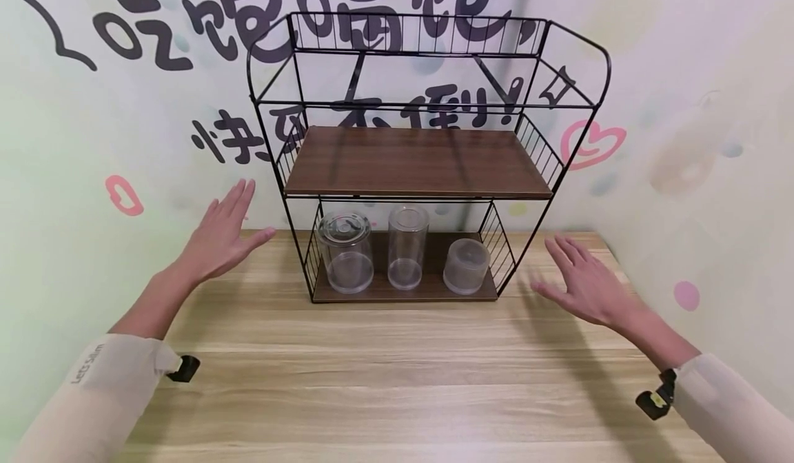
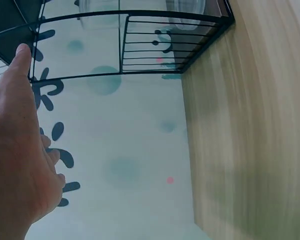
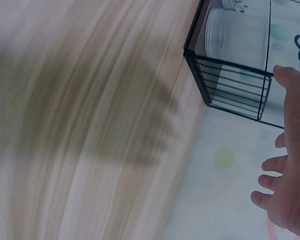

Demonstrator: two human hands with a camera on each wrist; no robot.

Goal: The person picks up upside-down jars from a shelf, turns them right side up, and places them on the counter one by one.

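Observation:
A black wire rack [image 1: 422,198] with brown wooden shelves stands at the back of the table. My left hand [image 1: 225,235] is held to the left of it, fingers straight and thumb spread toward the frame. On the other side, my right hand [image 1: 586,280] hovers with its fingers extended and thumb pointing at the rack. Neither hand holds anything. On the bottom shelf stand a wide clear jar [image 1: 347,253] at the left, a tall clear jar [image 1: 407,248] in the middle and a short frosted container [image 1: 466,266] at the right.
The light wood table [image 1: 372,373] spreads in front of the rack. Behind rises a white wall [image 1: 161,132] with black lettering and coloured shapes. The brown middle shelf [image 1: 415,162] bears nothing. A second wall [image 1: 701,194] closes in on the right.

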